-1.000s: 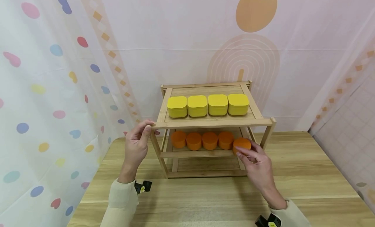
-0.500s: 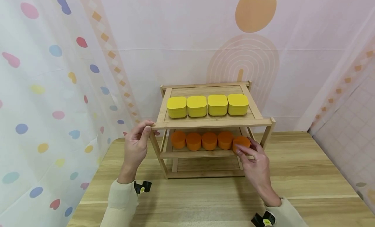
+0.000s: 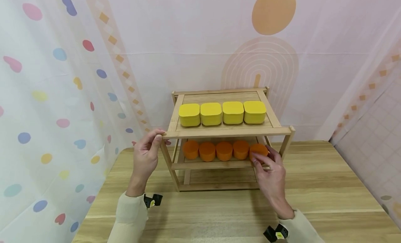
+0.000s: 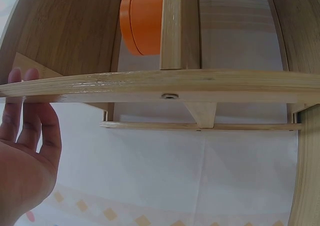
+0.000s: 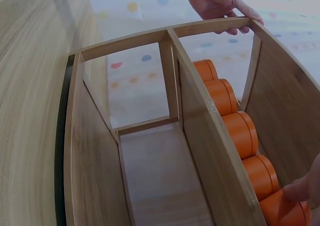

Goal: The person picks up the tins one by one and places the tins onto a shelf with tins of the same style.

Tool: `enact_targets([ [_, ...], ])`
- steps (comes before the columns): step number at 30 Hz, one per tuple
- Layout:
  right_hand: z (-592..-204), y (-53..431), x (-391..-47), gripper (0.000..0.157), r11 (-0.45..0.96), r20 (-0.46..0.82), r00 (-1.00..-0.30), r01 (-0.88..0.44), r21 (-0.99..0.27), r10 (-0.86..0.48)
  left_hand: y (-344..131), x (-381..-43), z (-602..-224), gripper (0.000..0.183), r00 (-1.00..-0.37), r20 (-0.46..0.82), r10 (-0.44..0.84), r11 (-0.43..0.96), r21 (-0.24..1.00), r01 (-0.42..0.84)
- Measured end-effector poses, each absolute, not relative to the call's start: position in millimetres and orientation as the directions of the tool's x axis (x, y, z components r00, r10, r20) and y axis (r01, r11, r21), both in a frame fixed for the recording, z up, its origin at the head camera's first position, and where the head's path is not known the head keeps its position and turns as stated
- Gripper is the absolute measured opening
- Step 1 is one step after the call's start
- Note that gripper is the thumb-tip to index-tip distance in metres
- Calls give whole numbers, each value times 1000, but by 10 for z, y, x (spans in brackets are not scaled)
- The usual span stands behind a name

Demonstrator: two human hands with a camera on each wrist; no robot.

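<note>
A wooden three-tier rack stands on the table. My left hand grips its top front left corner, thumb in front and fingers behind, as the left wrist view also shows. My right hand holds a round orange box between thumb and fingers at the right end of the middle shelf. Several like orange boxes line that shelf to its left. In the right wrist view, the thumb lies against the nearest orange box. Part of the right hand is cut off there.
Several yellow square boxes stand in a row on the top shelf. The bottom shelf lies below the orange row. Wooden table extends in front and to both sides. A patterned curtain hangs close behind the rack.
My right hand and forearm have shifted slightly left, with the held orange box moving a little back onto the middle shelf. My left hand has kept its place on the corner.
</note>
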State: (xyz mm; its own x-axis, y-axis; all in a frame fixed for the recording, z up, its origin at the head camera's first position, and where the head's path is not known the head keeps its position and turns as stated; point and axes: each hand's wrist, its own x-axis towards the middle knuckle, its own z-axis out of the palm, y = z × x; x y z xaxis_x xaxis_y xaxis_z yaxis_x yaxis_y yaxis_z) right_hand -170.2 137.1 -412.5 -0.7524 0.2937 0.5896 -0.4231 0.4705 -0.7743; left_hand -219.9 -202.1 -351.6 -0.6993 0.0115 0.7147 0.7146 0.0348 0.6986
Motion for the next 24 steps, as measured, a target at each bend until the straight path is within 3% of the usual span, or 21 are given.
enact_targets([
  [18,-4198,1270,-1831,8,593,696,-629,-428,-683,348,-2019,-2188,-3510,22,-691,722,17,12,691,722],
  [24,-4209,1258,-1851,10,623,699,-621,-401,-672,354,-2015,-2199,-3518,20,-694,719,15,4,694,720],
])
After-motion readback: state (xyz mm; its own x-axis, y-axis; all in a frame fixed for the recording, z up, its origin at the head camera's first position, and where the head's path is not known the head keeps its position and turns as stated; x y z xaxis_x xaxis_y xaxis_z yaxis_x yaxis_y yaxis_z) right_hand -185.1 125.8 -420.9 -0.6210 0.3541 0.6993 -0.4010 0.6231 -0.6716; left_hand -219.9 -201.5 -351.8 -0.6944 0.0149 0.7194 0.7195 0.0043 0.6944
